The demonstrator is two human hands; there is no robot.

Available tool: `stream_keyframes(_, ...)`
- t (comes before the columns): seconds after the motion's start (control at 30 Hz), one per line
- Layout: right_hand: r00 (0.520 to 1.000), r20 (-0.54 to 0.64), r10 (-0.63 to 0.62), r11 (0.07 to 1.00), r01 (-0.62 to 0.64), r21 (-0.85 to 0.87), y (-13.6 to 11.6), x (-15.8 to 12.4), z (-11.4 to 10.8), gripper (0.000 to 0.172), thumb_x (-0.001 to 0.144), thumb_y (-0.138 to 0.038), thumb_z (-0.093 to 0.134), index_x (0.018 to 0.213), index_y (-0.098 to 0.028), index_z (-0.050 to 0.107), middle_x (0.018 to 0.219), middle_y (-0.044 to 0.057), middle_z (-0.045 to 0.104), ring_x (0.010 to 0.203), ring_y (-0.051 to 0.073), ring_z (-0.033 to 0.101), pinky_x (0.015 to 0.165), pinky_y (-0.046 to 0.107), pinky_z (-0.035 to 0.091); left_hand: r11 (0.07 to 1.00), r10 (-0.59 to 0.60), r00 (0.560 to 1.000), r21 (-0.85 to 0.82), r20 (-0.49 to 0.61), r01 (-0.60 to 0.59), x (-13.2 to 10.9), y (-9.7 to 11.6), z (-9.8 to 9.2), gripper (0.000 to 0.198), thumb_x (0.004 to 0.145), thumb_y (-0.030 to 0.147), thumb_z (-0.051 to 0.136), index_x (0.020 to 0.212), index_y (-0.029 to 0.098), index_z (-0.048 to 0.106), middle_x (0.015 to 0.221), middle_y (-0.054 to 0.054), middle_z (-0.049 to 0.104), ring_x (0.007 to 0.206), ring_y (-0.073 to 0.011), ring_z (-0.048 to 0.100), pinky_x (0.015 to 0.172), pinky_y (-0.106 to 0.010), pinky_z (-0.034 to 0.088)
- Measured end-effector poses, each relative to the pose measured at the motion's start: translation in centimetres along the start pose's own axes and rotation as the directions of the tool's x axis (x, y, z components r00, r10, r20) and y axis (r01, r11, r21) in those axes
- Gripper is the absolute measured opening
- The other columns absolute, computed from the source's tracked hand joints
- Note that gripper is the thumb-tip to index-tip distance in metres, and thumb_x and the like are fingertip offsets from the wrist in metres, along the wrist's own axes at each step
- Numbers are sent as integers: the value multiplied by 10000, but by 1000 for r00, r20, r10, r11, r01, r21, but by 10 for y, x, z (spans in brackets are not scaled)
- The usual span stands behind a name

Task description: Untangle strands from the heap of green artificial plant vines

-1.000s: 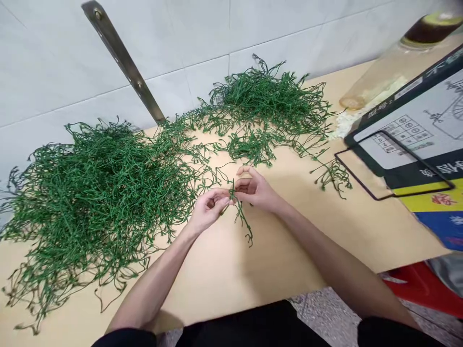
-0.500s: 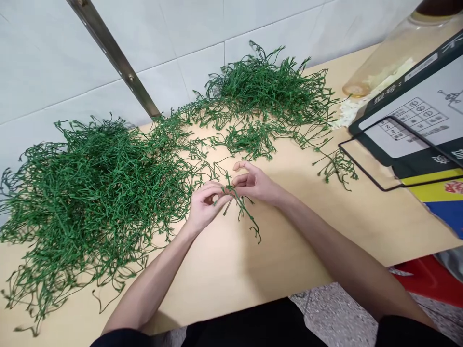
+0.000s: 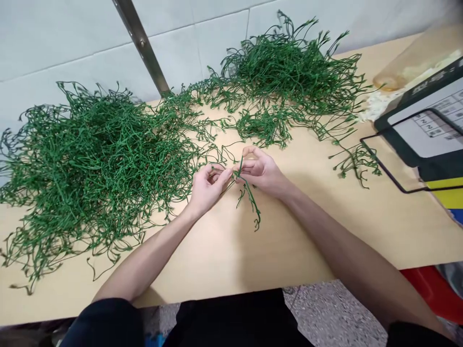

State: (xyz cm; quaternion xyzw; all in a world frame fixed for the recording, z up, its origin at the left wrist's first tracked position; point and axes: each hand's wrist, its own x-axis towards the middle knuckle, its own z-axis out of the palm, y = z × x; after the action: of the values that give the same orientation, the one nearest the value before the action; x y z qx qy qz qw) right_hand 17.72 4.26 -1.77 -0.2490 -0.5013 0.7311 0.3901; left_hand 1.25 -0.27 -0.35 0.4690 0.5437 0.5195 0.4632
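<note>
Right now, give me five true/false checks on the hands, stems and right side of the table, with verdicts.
1. The left hand and right hand meet at one artificial green sprig. True.
2. Both hands are gloved. False: both are bare.
3. The larger stem pile is on the person's right. False: it is on the left.
4. A small stem cluster lies between the right hand and the printed box. True.
5. The wire frame by the printed box is red. False: it is black.
</note>
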Motion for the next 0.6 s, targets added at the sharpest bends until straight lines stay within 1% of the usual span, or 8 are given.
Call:
stream_keyframes(0.07,999,-34,-36,999,36,-20,2,0,2,609,632,-348,886,950,-268,373,734,-78,647,662,95,639,691,238,534,1000,6,1000,-18,9,-6,0,-1,0,335,712,429,764,697,164,561,591,27,594,514,-67,527,508,-185,409)
stream_keyframes(0.17,997,-49,-53,998,50,-48,4,1,3,631,611,-368,897,938,-270,367,749,-73,644,672,96,640,717,247,557,999,-6,1000,-52,27,7,0,-3,-1,348,743,429,737,681,175,507,582,27,593,528,-76,534,516,-190,414)
stream_keyframes(0.27,997,-47,-55,997,53,-51,5,2,4,656,592,-393,901,925,-273,349,780,-56,653,717,116,653,726,269,572,999,6,1000,-36,24,-5,1,-4,-1,351,778,423,708,673,182,475,558,34,575,516,-72,506,504,-188,395)
stream_keyframes(0.37,994,-69,-86,994,82,-67,6,3,6,668,581,-391,904,910,-281,333,797,-59,636,755,120,653,732,265,565,999,35,999,-11,17,-35,1,-5,0,343,819,419,671,681,186,460,550,46,554,487,-59,465,483,-182,366)
stream_keyframes(0.5,982,-127,-137,979,115,-166,5,2,12,602,647,-390,863,897,-284,325,825,-46,618,795,121,633,773,270,555,999,51,999,18,-13,-51,1,-5,1,341,848,422,638,689,195,438,531,54,548,454,-55,445,457,-181,338)
stream_keyframes(0.6,969,-169,-179,960,135,-245,7,2,17,571,690,-386,831,903,-286,311,807,-44,612,730,122,607,725,282,558,998,51,998,31,-38,-50,0,-5,2,337,858,410,618,682,202,420,523,52,563,441,-58,457,454,-184,338)
